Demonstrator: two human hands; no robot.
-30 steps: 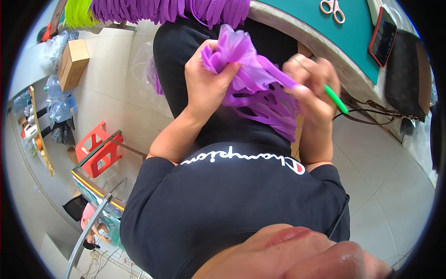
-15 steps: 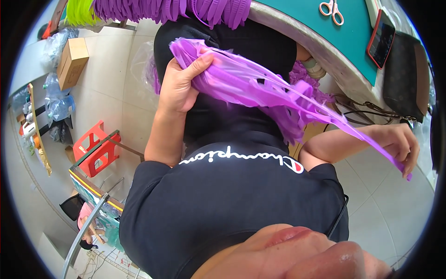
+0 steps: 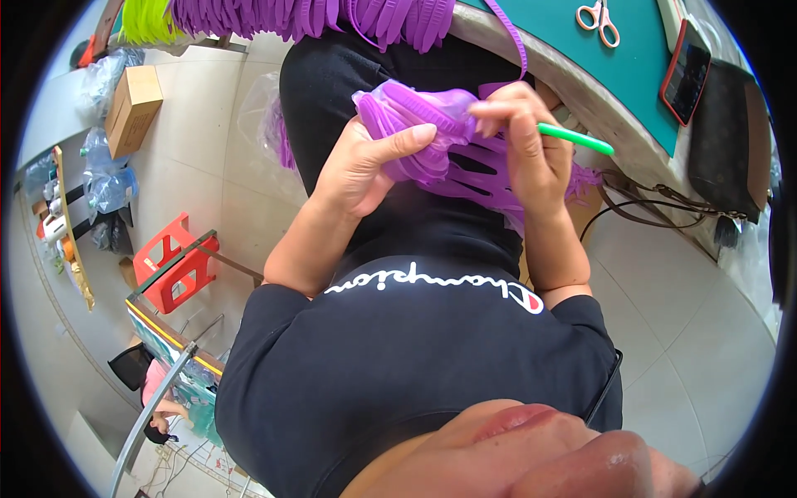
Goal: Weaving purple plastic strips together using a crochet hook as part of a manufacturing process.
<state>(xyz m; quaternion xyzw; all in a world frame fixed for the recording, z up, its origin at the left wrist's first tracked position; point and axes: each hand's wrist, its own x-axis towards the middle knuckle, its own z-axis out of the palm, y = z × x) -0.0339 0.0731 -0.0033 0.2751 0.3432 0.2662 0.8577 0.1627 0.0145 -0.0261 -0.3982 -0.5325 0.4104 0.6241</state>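
A bundle of thin purple rubbery straps (image 3: 411,112), some ridged, is gripped in my left hand (image 3: 357,166), thumb across the top. My right hand (image 3: 531,145) is at the bundle's right side, its fingers curled and slightly blurred. A bright green, pen-like tool (image 3: 577,139) is held in it, the handle sticking out to the right; its other end is hidden. Loose purple strips (image 3: 481,178) hang below and between my hands over my lap.
Rows of purple straps (image 3: 307,17) and lime-green ones (image 3: 145,21) lie along the table edge. On the green mat (image 3: 548,29) are scissors (image 3: 599,22); a red-cased phone (image 3: 686,73) and dark bag (image 3: 722,133) lie right. A red stool (image 3: 176,264) stands left; a person (image 3: 158,398) sits beyond.
My right hand has come in from the far right, where it stretched a purple strip, to the bundle. The green tool now shows in it. A ridged purple strap now hangs over the table edge.
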